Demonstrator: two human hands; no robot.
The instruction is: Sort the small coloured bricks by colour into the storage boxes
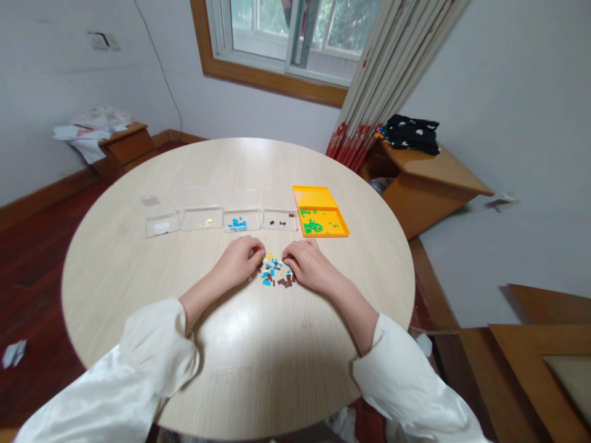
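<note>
Your left hand (240,261) and right hand (308,263) flanked the brick pile (276,274), fingers curled | hold on any piece: could not tell | judged: 1 piece per pinch suited you.

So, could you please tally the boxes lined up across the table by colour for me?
Clear boxes: 4
Yellow box: 1
Total: 5
</note>
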